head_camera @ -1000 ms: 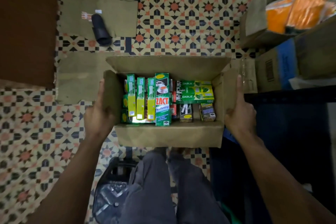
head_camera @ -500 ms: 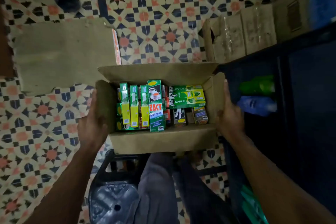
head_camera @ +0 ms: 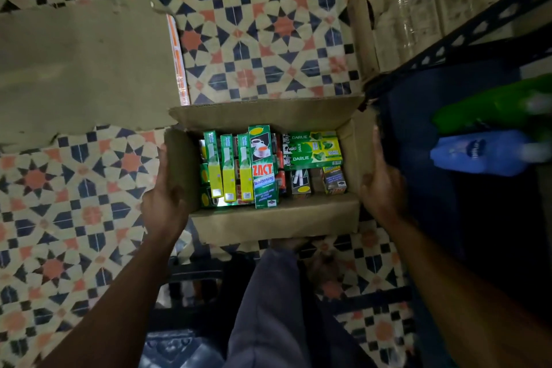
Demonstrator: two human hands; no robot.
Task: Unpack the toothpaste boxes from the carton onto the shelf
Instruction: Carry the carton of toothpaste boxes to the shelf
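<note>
An open brown carton (head_camera: pixel 274 222) hangs in front of me, above my legs, packed with toothpaste boxes. A green ZACT whitening box (head_camera: pixel 263 167) stands tallest in the middle, three green-and-yellow boxes (head_camera: pixel 228 167) stand left of it, and DARLIE boxes (head_camera: pixel 313 148) lie flat at the right. My left hand (head_camera: pixel 164 200) grips the carton's left wall. My right hand (head_camera: pixel 382 185) grips its right wall. The dark blue shelf (head_camera: pixel 418 116) lies just to the carton's right.
On the shelf lie a green bottle (head_camera: pixel 490 106) and a blue bottle (head_camera: pixel 484 152). Flattened cardboard (head_camera: pixel 83 63) covers the patterned tile floor at the left. Another taped carton (head_camera: pixel 403 15) stands at the upper right beside a slotted metal shelf rail (head_camera: pixel 466 36). A dark crate sits below my knees.
The view has tilted down and swung right: the shelf with its bottles has come into sight. The carton stays held in both hands, now close to the shelf's edge.
</note>
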